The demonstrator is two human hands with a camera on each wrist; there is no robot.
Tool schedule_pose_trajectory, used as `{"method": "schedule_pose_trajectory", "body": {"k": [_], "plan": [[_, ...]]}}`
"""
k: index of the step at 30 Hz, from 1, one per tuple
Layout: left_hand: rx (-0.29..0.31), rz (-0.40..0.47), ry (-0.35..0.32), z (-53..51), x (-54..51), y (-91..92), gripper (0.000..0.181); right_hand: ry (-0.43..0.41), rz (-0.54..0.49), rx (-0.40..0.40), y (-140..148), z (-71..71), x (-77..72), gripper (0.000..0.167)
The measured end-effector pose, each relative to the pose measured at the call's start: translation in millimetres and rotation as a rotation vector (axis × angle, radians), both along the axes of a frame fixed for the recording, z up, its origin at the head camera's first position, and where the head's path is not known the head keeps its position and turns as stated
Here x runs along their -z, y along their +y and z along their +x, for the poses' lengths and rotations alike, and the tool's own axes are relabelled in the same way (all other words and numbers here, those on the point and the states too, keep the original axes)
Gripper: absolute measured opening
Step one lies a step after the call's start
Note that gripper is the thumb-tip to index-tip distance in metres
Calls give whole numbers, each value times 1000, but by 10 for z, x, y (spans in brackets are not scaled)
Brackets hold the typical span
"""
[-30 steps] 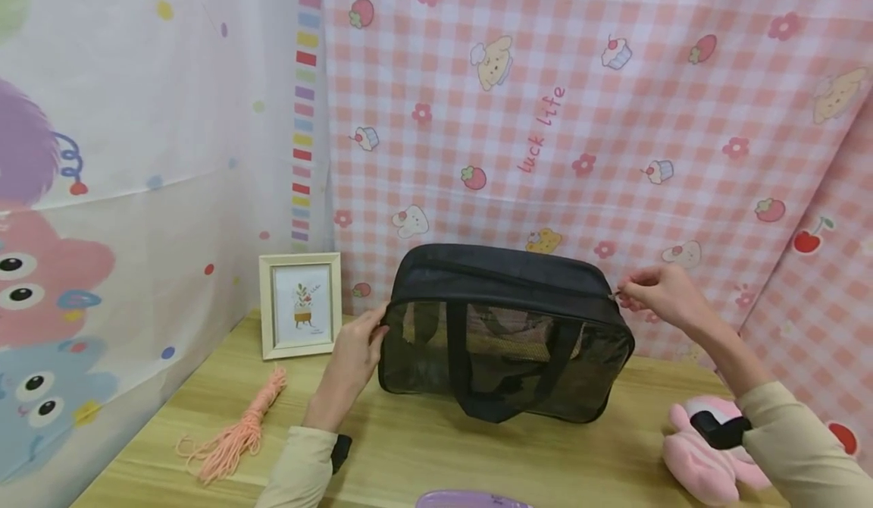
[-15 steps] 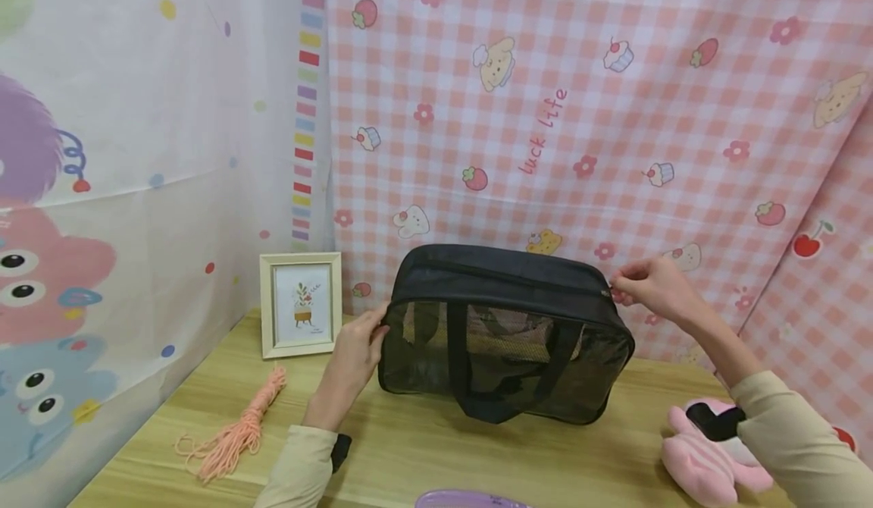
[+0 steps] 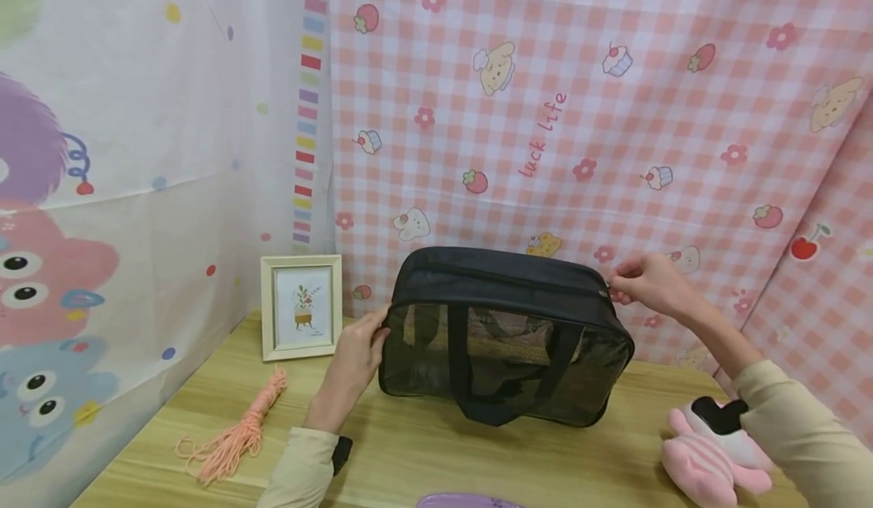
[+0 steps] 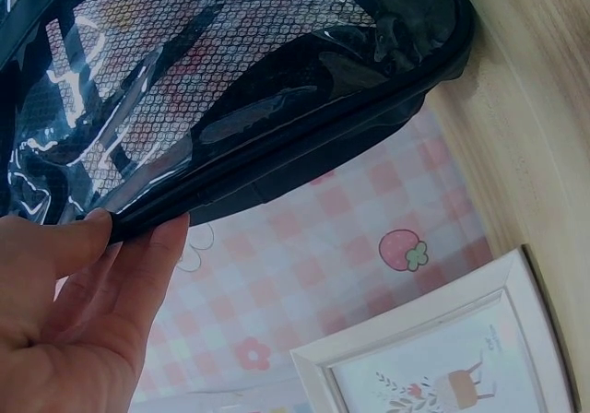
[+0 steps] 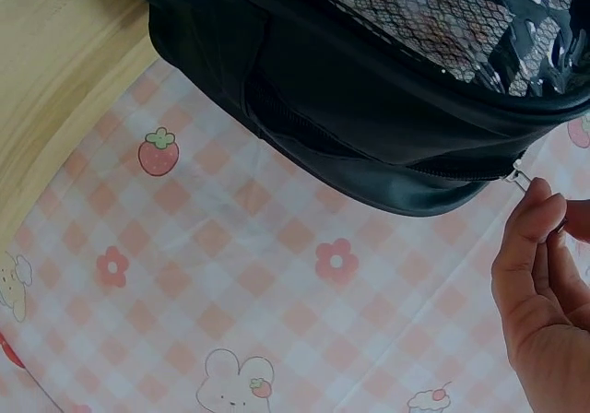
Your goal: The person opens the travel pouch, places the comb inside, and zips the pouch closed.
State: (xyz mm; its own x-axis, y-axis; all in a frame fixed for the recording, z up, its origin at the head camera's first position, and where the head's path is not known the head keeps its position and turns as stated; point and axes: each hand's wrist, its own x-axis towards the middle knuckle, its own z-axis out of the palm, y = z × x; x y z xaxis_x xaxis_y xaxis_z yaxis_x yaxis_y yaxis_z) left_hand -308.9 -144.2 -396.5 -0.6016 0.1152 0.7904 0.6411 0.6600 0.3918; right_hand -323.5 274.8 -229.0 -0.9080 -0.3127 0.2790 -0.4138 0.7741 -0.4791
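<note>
A black bag (image 3: 505, 271) with see-through front panel, mesh inside and a dangling strap handle (image 3: 458, 356) stands upright on the table. My left hand (image 3: 355, 360) holds its left edge; in the left wrist view the thumb and fingers pinch the dark piping (image 4: 152, 212). At the bag's upper right corner, my right hand (image 3: 658, 288) pinches a metal zipper pull (image 5: 519, 179) between thumb and forefinger. The zipper (image 5: 304, 127) runs along the bag's top. What lies inside, beyond the mesh, is hard to make out.
A cream picture frame (image 3: 267, 311) stands left of the bag, on the wooden table (image 3: 382, 462). A bundle of peach cord (image 3: 239, 428) lies in front of it. Near my right forearm sits a pink plush toy (image 3: 696, 462). A purple object (image 3: 467, 501) shows at the bottom edge.
My right hand has shifted slightly left at the bag's corner, and the zipper slider has moved a little left with it. The left hand keeps its hold on the bag's edge.
</note>
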Motion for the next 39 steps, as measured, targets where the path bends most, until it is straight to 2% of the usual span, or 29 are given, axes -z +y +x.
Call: {"method": "schedule_pose_trajectory", "body": {"k": [8, 16, 25, 33, 39], "plan": [[7, -4, 38, -20, -16, -14, 39, -30, 18, -17, -99, -11, -70, 21], [6, 1, 38, -26, 7, 1, 40, -33, -6, -36, -179, -18, -126, 23], [8, -8, 35, -33, 15, 19, 41, -76, -36, -44, -184, 11, -138, 21], [1, 2, 42, -20, 1, 8, 40, -96, -56, -66, -310, -42, -184, 22], [13, 12, 45, -11, 9, -6, 41, -91, -31, -52, -394, -60, -221, 25]]}}
